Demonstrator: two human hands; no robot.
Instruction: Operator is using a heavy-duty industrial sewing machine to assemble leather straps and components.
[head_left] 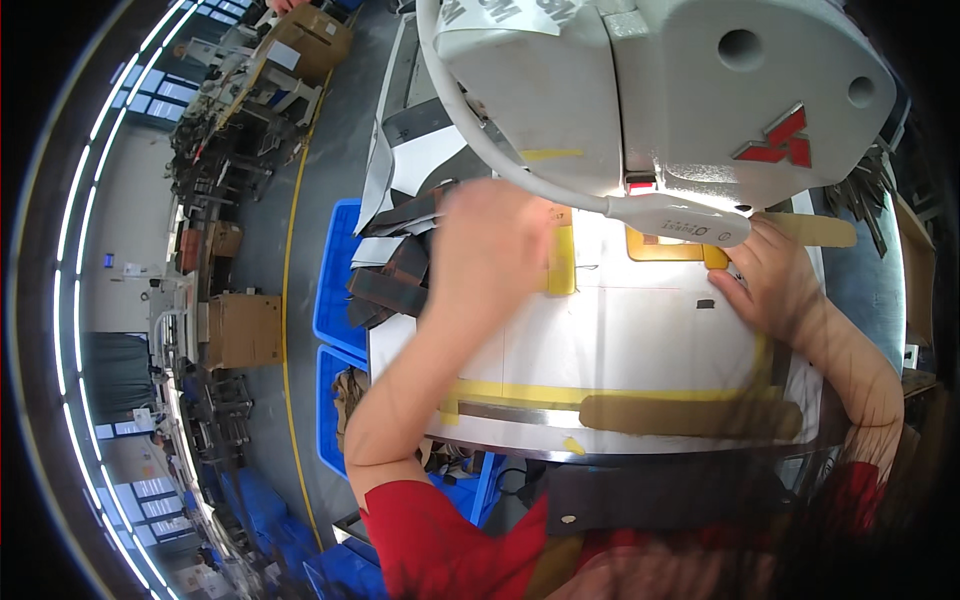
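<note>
My left hand (492,245) is smeared by motion over the left side of the white work surface (620,335). Beside its fingers lies a yellow strip (562,260); whether they hold anything does not show. Under the head of a grey-white sewing machine (680,90) sits a flat yellow frame (664,252). The thumb and fingers of my right hand (775,275) close around its right end, with some fingertips partly covered by a white lamp (680,220). A brown strip (815,230) sticks out beyond that hand. Another brown strip (690,415) lies along the near edge.
Dark and checked fabric pieces (395,280) are heaped at the left of the surface. Blue bins (338,275) stand beside and below it. A thin dark bundle (865,205) lies far right. Across the aisle (265,420) stand a cardboard box (245,330) and other workbenches.
</note>
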